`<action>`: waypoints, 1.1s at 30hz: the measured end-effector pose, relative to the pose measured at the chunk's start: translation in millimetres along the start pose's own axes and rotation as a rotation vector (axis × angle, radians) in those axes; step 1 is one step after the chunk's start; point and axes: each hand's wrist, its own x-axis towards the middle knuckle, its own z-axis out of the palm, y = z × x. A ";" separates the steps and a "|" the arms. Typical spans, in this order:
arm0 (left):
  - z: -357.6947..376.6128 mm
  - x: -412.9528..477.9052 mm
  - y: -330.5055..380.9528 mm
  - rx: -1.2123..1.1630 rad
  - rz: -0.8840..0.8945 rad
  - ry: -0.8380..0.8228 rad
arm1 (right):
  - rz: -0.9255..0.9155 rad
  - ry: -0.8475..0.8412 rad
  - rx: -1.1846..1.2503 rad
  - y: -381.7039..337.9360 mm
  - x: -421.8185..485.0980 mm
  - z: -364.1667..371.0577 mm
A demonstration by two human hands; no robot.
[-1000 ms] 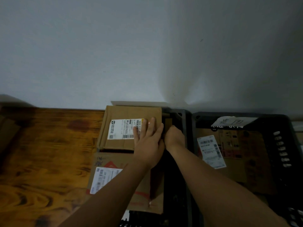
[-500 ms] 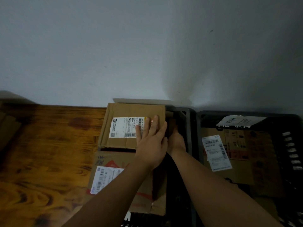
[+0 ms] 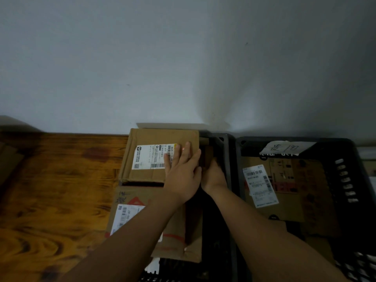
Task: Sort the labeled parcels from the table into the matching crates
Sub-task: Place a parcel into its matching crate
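Brown cardboard, the upper parcel (image 3: pixel 146 176) lies flat at the middle of the frame, its far edge against the grey wall (image 3: pixel 142 68); a white label (image 3: pixel 150 157) with barcodes faces up on its top; the left hand (image 3: pixel 183 178) rests palm-down on the parcel's right part, fingers straight, covering the label's right end and curled round nothing; the right hand (image 3: pixel 213 177) reaches down just beside the parcel's right edge, touching the left hand, its fingers hidden in the dark gap, so whether it grips anything I cannot tell. Just below in the frame a lower parcel (image 3: pixel 154 192) with its own label and red markings lies partly under the left forearm; the dark left crate (image 3: pixel 224 143) shows its far right corner just right of the upper parcel, and whether the two parcels sit inside it cannot be told; right of it stands the right crate (image 3: pixel 350 159), a handwritten paper tag (image 3: pixel 284 148) on its far rim, a third labelled parcel (image 3: pixel 295 204) lying inside; the wooden table (image 3: pixel 50 190) fills the left of the frame.
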 end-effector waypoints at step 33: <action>-180.4 -240.8 -90.4 -0.233 -0.400 0.430 | -0.771 -0.038 -0.239 -177.8 -276.4 50.8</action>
